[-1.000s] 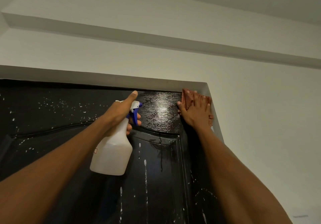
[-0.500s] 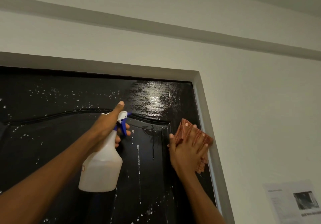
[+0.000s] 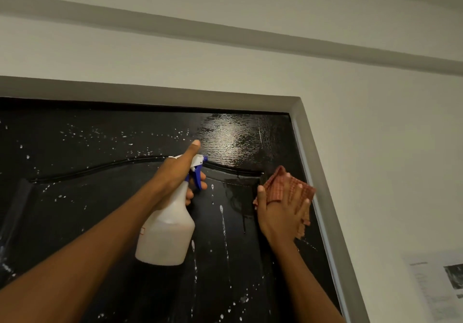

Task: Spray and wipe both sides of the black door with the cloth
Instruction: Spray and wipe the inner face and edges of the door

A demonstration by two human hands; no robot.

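Filling the lower left of the frame, the black door (image 3: 87, 197) is speckled with droplets, the left hand (image 3: 180, 174) at centre grips a spray bottle (image 3: 167, 235) holding pale liquid, and the right hand (image 3: 280, 212) presses flat fingers on the cloth (image 3: 275, 184) just beside the grey frame (image 3: 323, 184).

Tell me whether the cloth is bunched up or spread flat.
Bunched. The cloth sits crumpled, with folds, under the right hand, pressed against the black door.

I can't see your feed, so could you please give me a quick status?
Left hand grips spray bottle. Right hand presses cloth flat on door, right edge. Droplets left of it unwiped. Nothing in the way.
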